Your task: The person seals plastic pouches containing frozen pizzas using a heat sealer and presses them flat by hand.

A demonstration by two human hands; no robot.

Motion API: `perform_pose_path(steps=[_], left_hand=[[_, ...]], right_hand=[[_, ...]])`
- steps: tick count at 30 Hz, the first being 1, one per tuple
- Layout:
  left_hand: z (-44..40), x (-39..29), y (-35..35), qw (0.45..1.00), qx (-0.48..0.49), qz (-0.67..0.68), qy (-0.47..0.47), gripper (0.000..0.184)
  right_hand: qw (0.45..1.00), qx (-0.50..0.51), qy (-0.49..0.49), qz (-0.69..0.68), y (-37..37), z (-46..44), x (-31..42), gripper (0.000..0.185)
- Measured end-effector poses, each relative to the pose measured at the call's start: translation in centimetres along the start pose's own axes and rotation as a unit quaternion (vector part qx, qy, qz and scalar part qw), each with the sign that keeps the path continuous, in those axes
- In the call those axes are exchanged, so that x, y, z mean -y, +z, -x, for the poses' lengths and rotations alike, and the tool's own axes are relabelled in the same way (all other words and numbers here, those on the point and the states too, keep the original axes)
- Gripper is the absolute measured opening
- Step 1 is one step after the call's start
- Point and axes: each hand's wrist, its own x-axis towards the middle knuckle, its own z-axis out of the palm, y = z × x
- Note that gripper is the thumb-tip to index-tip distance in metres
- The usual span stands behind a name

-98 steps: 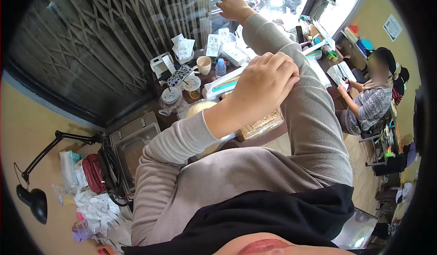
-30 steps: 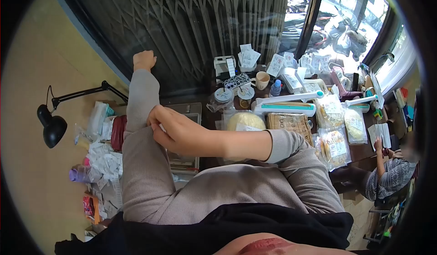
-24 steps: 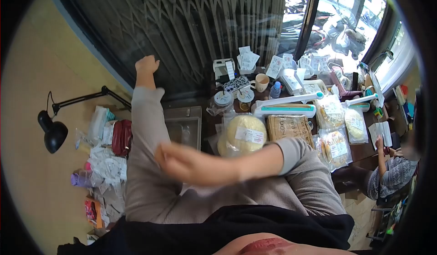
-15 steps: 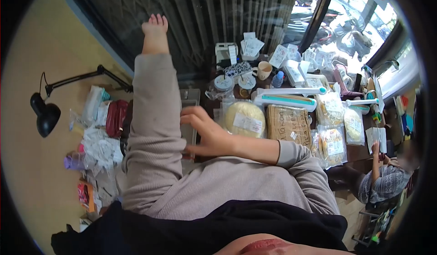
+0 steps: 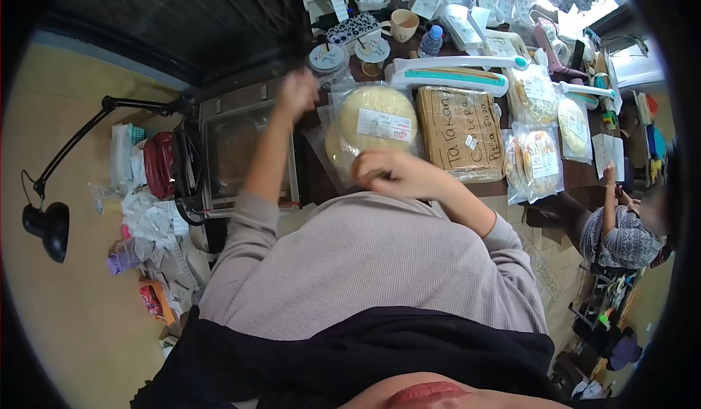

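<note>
My left hand (image 5: 298, 95), smeared by motion, is over the upper right corner of a metal-framed box with a see-through top (image 5: 252, 150). To its right lies a round pale flatbread (image 5: 376, 109) in a clear labelled bag. My right hand (image 5: 394, 171) is just in front of that bag, fingers loosely curled and apart, with nothing visible in them. Whether it touches the plastic is unclear. Beside the bag is a brown cardboard piece (image 5: 460, 128) with handwriting. Behind it sits a white and teal hand sealer (image 5: 453, 77).
Lidded cups (image 5: 327, 58), a mug (image 5: 404, 25) and a small bottle (image 5: 431, 41) stand at the back. More bagged flatbreads (image 5: 537, 161) lie on the right. A black desk lamp (image 5: 47, 226) reaches out at left. Another person (image 5: 621, 226) sits at far right.
My left arm has come down from high up and forward to over the box. My right hand has moved right, from beside the box to the bagged flatbread. The camera view has shifted.
</note>
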Motion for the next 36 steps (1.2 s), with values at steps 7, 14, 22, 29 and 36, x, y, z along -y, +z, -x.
perform_pose_path(steps=[7, 14, 22, 29, 36], left_hand=[[11.0, 12.4, 7.5, 0.978, 0.079, -0.159, -0.108, 0.050], [12.5, 7.9, 9.4, 0.965, 0.059, -0.257, -0.022, 0.041], [11.2, -8.7, 13.4, 0.910, 0.029, -0.158, 0.382, 0.020], [13.4, -20.7, 19.5, 0.821, 0.244, -0.288, 0.428, 0.019], [3.1, -12.4, 22.7, 0.908, 0.361, 0.195, 0.083, 0.034]], right_hand=[[0.960, -0.112, 0.244, 0.073, -0.7, 8.5, -8.2, 0.012], [0.943, -0.140, 0.295, 0.062, -3.8, 5.6, -6.1, 0.020], [0.937, -0.227, 0.083, 0.252, -11.3, 6.9, -4.8, 0.029], [0.943, -0.058, 0.008, 0.327, -18.1, 9.7, 1.9, 0.028], [0.960, -0.196, 0.165, -0.115, -21.5, 17.5, -4.7, 0.025]])
